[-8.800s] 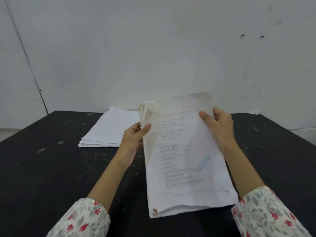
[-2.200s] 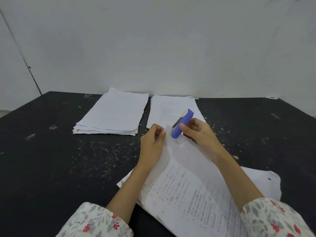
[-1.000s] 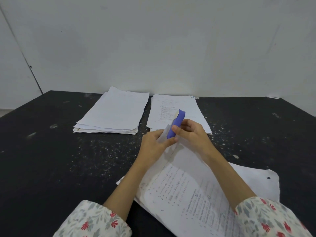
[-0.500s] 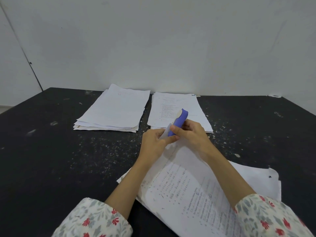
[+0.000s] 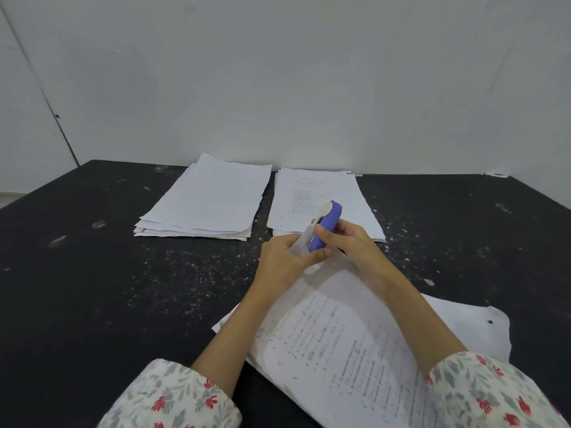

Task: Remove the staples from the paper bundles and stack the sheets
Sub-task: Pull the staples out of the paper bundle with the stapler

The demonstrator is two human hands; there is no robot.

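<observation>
The thin, floppy paper bundle (image 5: 349, 341) tears easily, so the left hand (image 5: 285, 261) pinches its far corner while right-hand fingers (image 5: 332, 239) grip the purple staple remover (image 5: 324, 225) there.

Your hands no longer hold the paper bundle (image 5: 355, 344) up before you: it now lies on the desk (image 5: 92, 288). Your right hand (image 5: 349, 245) has taken up a purple staple remover (image 5: 324, 225), its tip at the corner your left hand (image 5: 287, 261) pinches.
</observation>
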